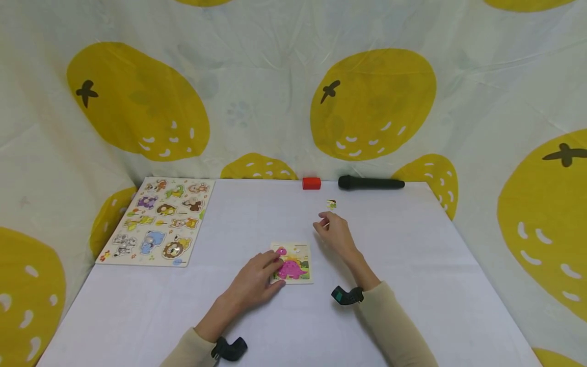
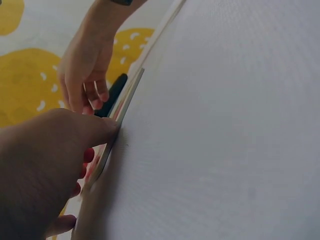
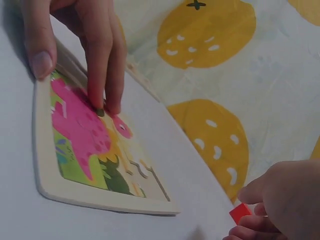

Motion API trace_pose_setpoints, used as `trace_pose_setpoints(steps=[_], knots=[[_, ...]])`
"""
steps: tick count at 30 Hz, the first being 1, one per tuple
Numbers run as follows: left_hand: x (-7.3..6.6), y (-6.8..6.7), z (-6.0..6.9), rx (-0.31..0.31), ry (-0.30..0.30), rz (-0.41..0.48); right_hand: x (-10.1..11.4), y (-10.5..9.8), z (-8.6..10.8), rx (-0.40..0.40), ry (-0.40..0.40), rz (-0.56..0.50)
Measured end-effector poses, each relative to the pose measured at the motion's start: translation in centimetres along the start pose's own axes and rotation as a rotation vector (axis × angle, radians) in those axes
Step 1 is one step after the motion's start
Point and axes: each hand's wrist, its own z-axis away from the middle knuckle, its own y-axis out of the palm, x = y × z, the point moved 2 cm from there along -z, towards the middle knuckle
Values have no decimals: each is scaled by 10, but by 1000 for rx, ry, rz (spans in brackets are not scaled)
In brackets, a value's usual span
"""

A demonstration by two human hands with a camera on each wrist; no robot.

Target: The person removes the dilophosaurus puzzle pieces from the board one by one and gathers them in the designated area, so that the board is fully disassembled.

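A small jigsaw puzzle of a pink dinosaur (image 1: 295, 270) lies flat on the table in a pale wooden frame (image 3: 45, 175). My left hand (image 1: 257, 275) rests on its left side: fingertips touch the picture near the dinosaur's head, and the thumb (image 2: 102, 129) is at the frame's edge. At the picture's upper right, a pale bare patch (image 3: 152, 186) shows. Just beyond the fingers of my right hand (image 1: 337, 233), a loose puzzle piece (image 1: 331, 204) lies on the table. That hand hovers with loosely bent fingers, and no object shows in it.
At the back left lies a large wooden board (image 1: 142, 259) with several animal pieces. Along the back edge are a red block (image 1: 311, 183) and a black microphone (image 1: 371, 183). A fruit-patterned curtain (image 1: 266, 102) hangs behind the white table (image 1: 435, 285).
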Motion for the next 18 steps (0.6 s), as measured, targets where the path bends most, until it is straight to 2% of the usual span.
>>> trace_pose_setpoints(steps=[7, 14, 18], knots=[[-2, -1, 1, 22, 42, -22, 11, 11, 16, 53, -73, 32], [-6, 3, -1, -13, 39, -58, 16, 22, 29, 114, -79, 42], [-8, 3, -1, 2, 25, -91, 17, 25, 33, 122, -114, 37]])
